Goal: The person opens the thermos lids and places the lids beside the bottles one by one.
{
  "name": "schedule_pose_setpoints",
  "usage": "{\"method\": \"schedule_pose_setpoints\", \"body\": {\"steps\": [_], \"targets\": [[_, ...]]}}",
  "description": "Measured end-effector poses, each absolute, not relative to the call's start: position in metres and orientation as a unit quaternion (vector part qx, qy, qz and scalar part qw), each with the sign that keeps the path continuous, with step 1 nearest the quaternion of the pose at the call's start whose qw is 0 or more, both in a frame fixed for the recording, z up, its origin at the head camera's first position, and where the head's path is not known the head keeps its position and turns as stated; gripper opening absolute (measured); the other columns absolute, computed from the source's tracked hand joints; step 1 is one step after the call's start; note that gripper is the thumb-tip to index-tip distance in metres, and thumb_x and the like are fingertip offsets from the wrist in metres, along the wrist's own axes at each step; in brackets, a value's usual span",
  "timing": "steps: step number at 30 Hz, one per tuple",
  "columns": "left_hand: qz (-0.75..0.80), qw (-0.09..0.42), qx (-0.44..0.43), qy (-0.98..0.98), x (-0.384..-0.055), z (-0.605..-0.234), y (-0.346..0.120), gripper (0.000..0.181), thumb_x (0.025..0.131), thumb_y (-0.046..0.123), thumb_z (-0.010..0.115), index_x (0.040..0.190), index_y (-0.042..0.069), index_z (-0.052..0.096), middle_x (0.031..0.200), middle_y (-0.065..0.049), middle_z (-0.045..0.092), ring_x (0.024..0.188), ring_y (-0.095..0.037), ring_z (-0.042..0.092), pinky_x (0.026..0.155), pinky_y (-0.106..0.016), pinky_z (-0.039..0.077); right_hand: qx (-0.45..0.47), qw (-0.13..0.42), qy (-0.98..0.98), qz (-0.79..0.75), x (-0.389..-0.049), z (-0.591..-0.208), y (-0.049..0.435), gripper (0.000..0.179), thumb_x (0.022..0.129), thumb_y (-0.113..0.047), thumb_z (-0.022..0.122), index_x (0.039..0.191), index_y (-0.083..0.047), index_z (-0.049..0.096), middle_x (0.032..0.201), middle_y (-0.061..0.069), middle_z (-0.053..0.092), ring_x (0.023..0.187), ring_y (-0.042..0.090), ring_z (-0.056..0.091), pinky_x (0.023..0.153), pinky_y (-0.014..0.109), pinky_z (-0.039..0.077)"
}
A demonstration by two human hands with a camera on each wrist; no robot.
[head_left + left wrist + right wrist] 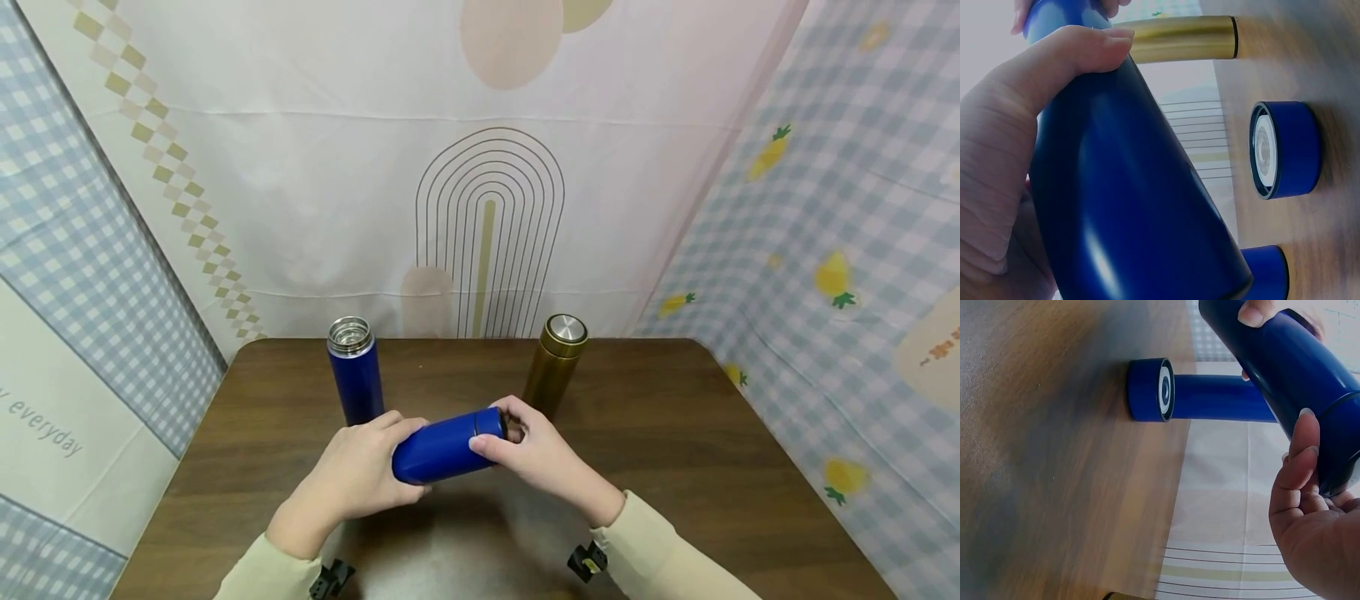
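Note:
A blue thermos flask (442, 452) is held tilted on its side above the table, its capped end pointing right. My left hand (360, 472) grips its body near the bottom end, the thumb lying across it in the left wrist view. At the other end, my right hand (536, 454) holds the blue lid (489, 422) between thumb and curled fingers. A loose blue lid (1294, 150) stands on the table with its white inner side up, hidden in the head view. Behind my left hand, a second blue flask (357, 379) stands upright, uncapped, with a steel mouth.
A gold thermos flask (553, 371) with a steel-topped lid stands upright at the back right, just beyond my right hand. The brown wooden table (660, 433) ends at a patterned white cloth (337, 208), with checked cloth (795, 208) on the right side.

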State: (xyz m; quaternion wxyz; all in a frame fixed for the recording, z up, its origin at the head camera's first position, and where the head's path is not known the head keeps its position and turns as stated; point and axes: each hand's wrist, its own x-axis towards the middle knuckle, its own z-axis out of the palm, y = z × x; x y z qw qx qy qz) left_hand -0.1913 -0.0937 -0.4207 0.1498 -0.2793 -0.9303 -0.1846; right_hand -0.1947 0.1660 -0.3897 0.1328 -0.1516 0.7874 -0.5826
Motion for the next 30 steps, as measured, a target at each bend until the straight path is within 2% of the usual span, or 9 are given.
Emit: {"method": "schedule_pose_setpoints", "body": {"steps": [4,16,23,30], "targets": [[-0.19,0.141,-0.275,-0.932,-0.191,-0.421,-0.094,0.071,0.056,0.058,0.083,0.117,0.027,0.065,0.093,0.013,0.057,0.073,-0.006,0.055,0.063,-0.031,0.048,-0.162,0.13,0.792,-0.574,-0.188,-0.377,0.164,0.034,0.087,-0.023,0.073,0.112,-0.008,0.054,0.102,0.013,0.064,0.088,0.024,0.066,0.07,0.037,0.056],[-0.192,0.127,-0.27,-0.935,-0.191,-0.422,-0.096,0.071,0.056,0.058,0.084,0.118,0.029,0.065,0.094,0.015,0.057,0.075,-0.005,0.055,0.065,-0.031,0.048,-0.183,0.128,0.809,-0.544,-0.185,-0.371,0.164,0.037,0.087,-0.024,0.072,0.116,-0.01,0.053,0.106,0.011,0.062,0.089,0.021,0.065,0.074,0.033,0.055],[-0.19,0.124,-0.268,-0.937,-0.19,-0.42,-0.097,0.071,0.056,0.057,0.084,0.117,0.029,0.065,0.095,0.014,0.057,0.075,-0.005,0.055,0.064,-0.031,0.048,-0.19,0.133,0.805,-0.546,-0.191,-0.388,0.166,0.039,0.088,-0.024,0.072,0.12,-0.013,0.051,0.112,0.012,0.059,0.093,0.021,0.064,0.076,0.034,0.055],[-0.193,0.119,-0.269,-0.936,-0.19,-0.421,-0.099,0.07,0.055,0.056,0.085,0.116,0.029,0.065,0.092,0.015,0.056,0.073,-0.005,0.054,0.063,-0.031,0.048,-0.208,0.131,0.81,-0.532,-0.201,-0.41,0.172,0.043,0.087,-0.031,0.073,0.122,-0.023,0.049,0.115,0.008,0.058,0.096,0.02,0.063,0.077,0.033,0.054]]}}
